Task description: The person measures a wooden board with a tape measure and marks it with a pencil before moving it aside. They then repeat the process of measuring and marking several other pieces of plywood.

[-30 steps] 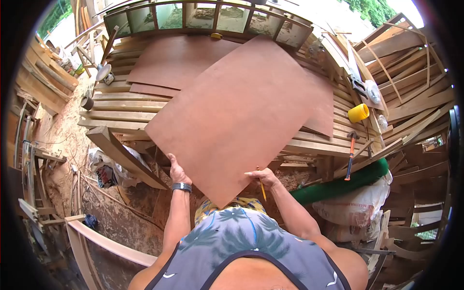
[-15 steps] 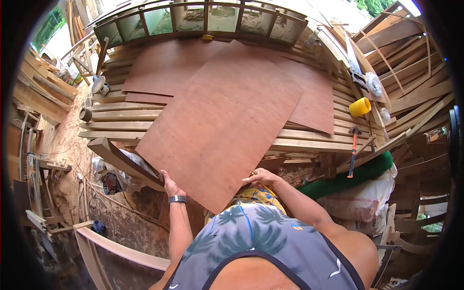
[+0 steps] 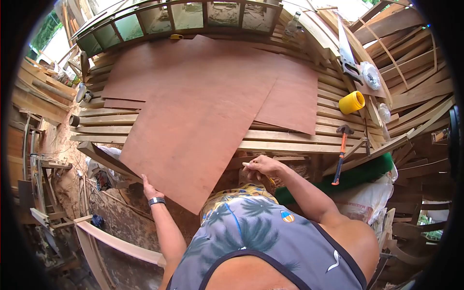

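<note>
A reddish-brown plywood sheet (image 3: 193,111) lies slanted over other plywood sheets (image 3: 295,96) on a slatted wooden bench (image 3: 290,140), its near corner reaching past the bench edge toward my body. At its lower left edge, my left hand (image 3: 151,189) grips the sheet, the thumb showing beside it. My right hand (image 3: 263,166) is off the sheet, to the right of its near part, with the fingers closed round a small pale stick-like object (image 3: 246,164).
An orange-handled hammer (image 3: 341,150), a yellow container (image 3: 351,102) and a handsaw (image 3: 349,65) are on the right. A glazed wooden frame (image 3: 174,19) stands at the back. A dark wooden post (image 3: 108,158) is near my left hand; a green roll (image 3: 362,174) lies lower right.
My right hand has come away from the sheet's right edge. The view has shifted, so the bench and sheet appear farther left. My left hand stays at the sheet's edge.
</note>
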Demonstrator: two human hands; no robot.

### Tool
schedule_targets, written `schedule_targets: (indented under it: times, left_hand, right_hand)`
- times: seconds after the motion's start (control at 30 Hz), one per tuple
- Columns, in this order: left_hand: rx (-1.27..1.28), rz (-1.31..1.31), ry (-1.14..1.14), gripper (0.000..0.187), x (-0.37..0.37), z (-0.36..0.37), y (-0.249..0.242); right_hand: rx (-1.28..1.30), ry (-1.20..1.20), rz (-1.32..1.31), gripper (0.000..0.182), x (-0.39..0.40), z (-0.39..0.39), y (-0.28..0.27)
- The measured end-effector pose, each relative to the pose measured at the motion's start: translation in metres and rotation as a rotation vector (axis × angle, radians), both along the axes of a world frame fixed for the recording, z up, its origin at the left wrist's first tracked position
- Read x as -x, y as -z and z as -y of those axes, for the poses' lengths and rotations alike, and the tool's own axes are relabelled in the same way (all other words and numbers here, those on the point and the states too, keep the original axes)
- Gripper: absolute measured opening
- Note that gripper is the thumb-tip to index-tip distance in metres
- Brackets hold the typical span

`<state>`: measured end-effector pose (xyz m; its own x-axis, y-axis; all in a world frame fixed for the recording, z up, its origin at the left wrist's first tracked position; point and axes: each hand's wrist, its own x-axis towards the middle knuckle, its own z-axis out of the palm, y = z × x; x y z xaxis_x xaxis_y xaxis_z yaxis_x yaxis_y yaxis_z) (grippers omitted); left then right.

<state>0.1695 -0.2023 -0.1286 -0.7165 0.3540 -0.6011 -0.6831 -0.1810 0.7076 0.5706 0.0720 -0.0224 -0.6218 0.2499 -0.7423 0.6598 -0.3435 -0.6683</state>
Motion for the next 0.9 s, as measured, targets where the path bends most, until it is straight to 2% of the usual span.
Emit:
schedule_targets:
  times: [0.07, 0.1, 0.17, 0.23, 0.3, 0.37, 0.43, 0.47, 0.5, 0.53, 0.57, 0.63, 0.67, 0.73, 0.9]
  left_hand:
    - [0.128, -0.105, -0.063, 0.067, -0.002, 0.000, -0.009]
    - [0.228, -0.181, -0.102, 0.065, -0.004, 0.001, -0.014]
    - [0.304, -0.264, -0.147, 0.061, -0.005, 0.006, -0.015]
    - [0.796, -0.627, -0.154, 0.060, -0.012, 0.007, -0.011]
    - [0.864, -0.693, -0.155, 0.060, -0.019, 0.004, -0.014]
    - [0.971, -0.827, -0.065, 0.060, -0.031, 0.001, -0.023]
    - [0.921, -0.826, -0.063, 0.059, -0.041, -0.012, -0.032]
    - [0.865, -0.827, -0.053, 0.058, -0.039, -0.017, -0.033]
    - [0.867, -0.830, -0.061, 0.058, -0.036, -0.023, -0.032]
    - [0.893, -0.929, -0.032, 0.057, -0.031, -0.029, -0.024]
    - [0.917, -1.027, -0.006, 0.056, -0.024, -0.039, -0.021]
    - [1.002, -1.086, 0.033, 0.055, -0.030, -0.078, -0.052]
    - [0.964, -1.104, 0.061, 0.055, -0.027, -0.097, -0.062]
    - [0.873, -1.151, 0.100, 0.053, -0.013, -0.140, -0.071]
    - [0.654, -1.339, 0.262, 0.050, 0.023, -0.256, -0.109]
  right_hand:
    - [-0.216, -0.094, -0.015, 0.038, -0.013, -0.018, 0.004]
    - [-0.211, -0.094, -0.016, 0.038, -0.019, -0.026, 0.007]
    - [-0.417, -0.065, -0.054, 0.037, -0.024, -0.042, 0.003]
    - [-0.595, -0.101, -0.002, 0.034, -0.026, -0.065, -0.005]
    - [-0.652, -0.030, 0.011, 0.034, -0.017, -0.090, -0.025]
    - [-0.768, 0.057, -0.023, 0.033, -0.006, -0.117, -0.035]
    - [-0.958, 0.146, 0.006, 0.030, 0.010, -0.150, -0.018]
    - [-0.958, 0.143, -0.003, 0.030, 0.019, -0.165, -0.013]
    - [-1.173, 0.123, 0.027, 0.028, 0.028, -0.179, -0.010]
    - [-1.390, 0.106, 0.061, 0.031, 0.036, -0.193, -0.005]
    - [-1.396, 0.106, 0.053, 0.031, 0.045, -0.209, 0.007]
    - [-1.601, -0.003, 0.075, 0.048, 0.069, -0.234, 0.027]
    - [-1.604, -0.008, 0.062, 0.048, 0.081, -0.235, 0.026]
    - [-1.718, 0.101, 0.123, 0.061, 0.105, -0.237, 0.020]
    - [-1.778, 0.088, 0.165, 0.065, 0.126, -0.230, 0.021]
